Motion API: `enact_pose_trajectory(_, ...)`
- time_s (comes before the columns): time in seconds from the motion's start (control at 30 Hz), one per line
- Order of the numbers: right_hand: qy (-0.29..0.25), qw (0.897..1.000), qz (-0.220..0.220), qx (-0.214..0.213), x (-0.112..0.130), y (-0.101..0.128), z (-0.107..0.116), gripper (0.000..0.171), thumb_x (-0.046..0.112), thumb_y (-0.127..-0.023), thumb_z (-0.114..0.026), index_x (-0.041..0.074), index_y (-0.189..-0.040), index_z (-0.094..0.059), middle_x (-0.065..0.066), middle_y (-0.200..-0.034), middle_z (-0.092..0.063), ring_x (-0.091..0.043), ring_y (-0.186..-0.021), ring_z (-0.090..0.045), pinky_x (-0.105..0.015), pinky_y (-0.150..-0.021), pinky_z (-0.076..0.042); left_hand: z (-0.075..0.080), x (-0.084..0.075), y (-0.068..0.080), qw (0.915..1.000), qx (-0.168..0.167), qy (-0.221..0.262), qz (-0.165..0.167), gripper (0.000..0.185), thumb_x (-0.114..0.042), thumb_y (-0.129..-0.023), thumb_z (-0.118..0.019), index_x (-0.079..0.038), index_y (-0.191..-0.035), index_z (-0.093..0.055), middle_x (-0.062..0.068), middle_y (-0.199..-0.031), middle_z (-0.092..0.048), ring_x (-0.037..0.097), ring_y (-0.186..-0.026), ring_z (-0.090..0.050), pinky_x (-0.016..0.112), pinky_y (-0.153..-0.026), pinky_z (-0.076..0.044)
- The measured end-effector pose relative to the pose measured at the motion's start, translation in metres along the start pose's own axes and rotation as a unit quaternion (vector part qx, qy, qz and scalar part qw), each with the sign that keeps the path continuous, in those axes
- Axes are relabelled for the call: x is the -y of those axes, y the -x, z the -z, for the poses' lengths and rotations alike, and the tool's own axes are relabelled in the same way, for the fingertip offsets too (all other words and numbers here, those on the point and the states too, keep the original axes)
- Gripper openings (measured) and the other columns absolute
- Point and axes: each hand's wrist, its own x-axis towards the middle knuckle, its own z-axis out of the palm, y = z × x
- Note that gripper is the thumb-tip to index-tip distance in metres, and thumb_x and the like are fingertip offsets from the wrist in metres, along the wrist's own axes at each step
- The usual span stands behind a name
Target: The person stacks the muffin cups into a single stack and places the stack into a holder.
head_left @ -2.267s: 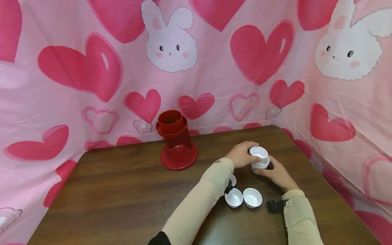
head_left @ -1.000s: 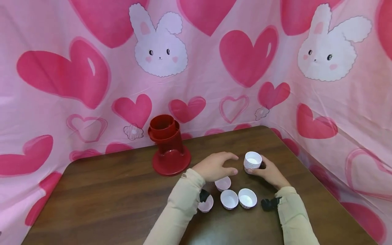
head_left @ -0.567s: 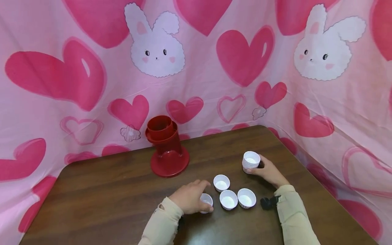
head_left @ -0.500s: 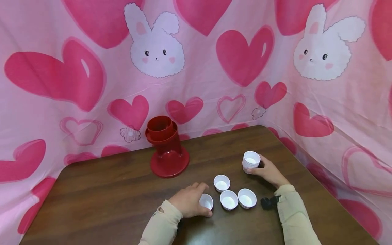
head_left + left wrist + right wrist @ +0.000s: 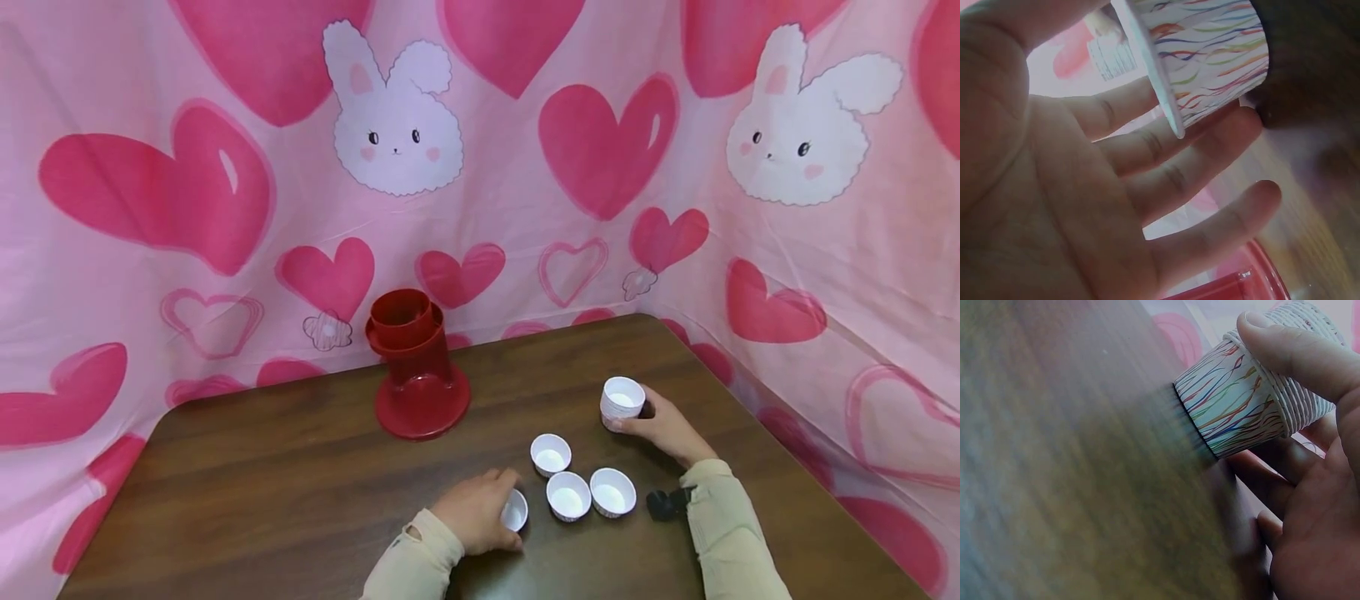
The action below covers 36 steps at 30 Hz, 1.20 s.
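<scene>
The left hand [image 5: 474, 518] is down near the front of the brown wooden worktop [image 5: 285, 483], its fingers curled around a single paper baking cup [image 5: 514, 510] that is tipped on its side, white inside facing the other cups. In the left wrist view that cup [image 5: 1200, 56] shows a wall of coloured wavy streaks and its rim rests against the spread fingers [image 5: 1166, 140].

The right hand [image 5: 662, 427] is well apart from the left, farther back and to the right. It clasps a stack of nested baking cups [image 5: 621, 402] standing upright on the worktop; in the right wrist view the thumb lies over the stack [image 5: 1241, 400] with the other fingers behind it.

Between the two hands three loose cups sit open side up: one [image 5: 551, 454] farther back, and two [image 5: 567, 496] [image 5: 612, 492] side by side nearer the person. Beyond the left hand, by the pink heart-and-bunny cloth [image 5: 480, 150], stands a red plastic dispenser [image 5: 417, 367].
</scene>
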Motion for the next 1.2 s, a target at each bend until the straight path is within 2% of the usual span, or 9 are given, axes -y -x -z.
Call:
enact_pose_trajectory(0.1,0.007,1.000,0.000,0.004,0.000,-0.001,0.000,0.071,0.016,-0.086,-0.081,-0.003,-0.144,-0.046,-0.018,-0.127,-0.061,-0.029,-0.115,-0.054,-0.046,-0.099,-0.043,0.000,0.002,-0.001,0.9999,-0.009,-0.011,0.002,0.064,-0.033,-0.066,-0.092,-0.014,-0.120,-0.062,-0.001,-0.098,-0.063,0.014,-0.084,-0.063,0.031,-0.072,-0.051)
enact_pose_trajectory(0.2,0.014,1.000,0.000,0.001,0.000,0.000,0.002,0.072,0.016,-0.086,-0.081,-0.003,-0.145,-0.045,-0.019,-0.127,-0.060,-0.030,-0.115,-0.054,-0.047,-0.100,-0.042,0.002,0.004,-0.003,0.9998,-0.022,-0.002,0.002,0.063,-0.030,-0.069,-0.091,-0.012,-0.121,-0.060,0.001,-0.098,-0.063,0.016,-0.081,-0.063,0.032,-0.070,-0.052)
enact_pose_trajectory(0.4,0.020,1.000,-0.005,-0.005,0.000,0.003,0.005,0.073,0.016,-0.086,-0.081,-0.004,-0.146,-0.043,-0.019,-0.128,-0.060,-0.029,-0.114,-0.054,-0.040,-0.097,-0.044,0.008,0.012,-0.008,0.9980,-0.045,0.045,-0.006,0.059,-0.026,-0.074,-0.089,-0.010,-0.119,-0.055,0.004,-0.101,-0.063,0.016,-0.079,-0.063,0.032,-0.070,-0.053)
enact_pose_trajectory(0.53,0.018,1.000,-0.004,0.000,0.000,0.002,0.005,0.073,0.015,-0.087,-0.080,-0.004,-0.147,-0.043,-0.019,-0.128,-0.060,-0.027,-0.113,-0.054,-0.035,-0.095,-0.045,0.011,0.018,-0.011,0.9962,-0.048,0.072,-0.007,0.058,-0.027,-0.077,-0.088,-0.012,-0.123,-0.056,0.005,-0.106,-0.060,0.017,-0.083,-0.062,0.033,-0.074,-0.053)
enact_pose_trajectory(0.63,0.015,1.000,-0.003,0.006,0.000,0.000,0.002,0.073,0.015,-0.087,-0.080,-0.005,-0.147,-0.042,-0.020,-0.128,-0.059,-0.027,-0.114,-0.054,-0.037,-0.096,-0.045,0.013,0.025,-0.011,0.9939,-0.053,0.096,-0.006,0.059,-0.027,-0.078,-0.087,-0.015,-0.128,-0.058,0.006,-0.108,-0.059,0.018,-0.084,-0.062,0.034,-0.074,-0.053)
enact_pose_trajectory(0.83,0.016,1.000,-0.005,0.000,0.000,0.002,0.002,0.072,0.015,-0.086,-0.080,-0.004,-0.146,-0.044,-0.020,-0.128,-0.060,-0.028,-0.114,-0.053,-0.042,-0.098,-0.043,0.016,0.031,-0.018,0.9863,-0.066,0.150,-0.019,0.064,-0.030,-0.082,-0.086,-0.015,-0.138,-0.059,0.005,-0.117,-0.062,0.018,-0.095,-0.061,0.037,-0.085,-0.052)
enact_pose_trajectory(1.0,0.002,1.000,-0.007,-0.003,0.000,0.001,0.000,0.071,0.015,-0.085,-0.081,-0.004,-0.144,-0.046,-0.020,-0.126,-0.061,-0.029,-0.113,-0.054,-0.042,-0.098,-0.043,0.022,0.031,-0.026,0.9776,-0.074,0.196,0.014,0.070,-0.035,-0.081,-0.086,-0.013,-0.141,-0.056,0.006,-0.133,-0.060,0.024,-0.115,-0.059,0.046,-0.099,-0.048)
enact_pose_trajectory(1.07,-0.005,1.000,-0.009,0.000,-0.001,0.000,-0.001,0.071,0.015,-0.085,-0.082,-0.004,-0.144,-0.046,-0.021,-0.126,-0.060,-0.031,-0.114,-0.054,-0.045,-0.100,-0.043,0.025,0.030,-0.030,0.9720,-0.077,0.220,0.029,0.070,-0.034,-0.081,-0.086,-0.012,-0.141,-0.055,0.005,-0.136,-0.059,0.025,-0.119,-0.057,0.048,-0.101,-0.047)
enact_pose_trajectory(1.2,0.000,1.000,-0.014,0.000,-0.002,-0.001,0.001,0.073,0.019,-0.085,-0.082,-0.001,-0.144,-0.045,-0.020,-0.128,-0.059,-0.034,-0.117,-0.053,-0.052,-0.103,-0.041,0.028,0.025,-0.041,0.9614,-0.092,0.257,0.034,0.068,-0.030,-0.082,-0.086,-0.014,-0.141,-0.055,0.003,-0.134,-0.059,0.023,-0.118,-0.056,0.047,-0.101,-0.047)
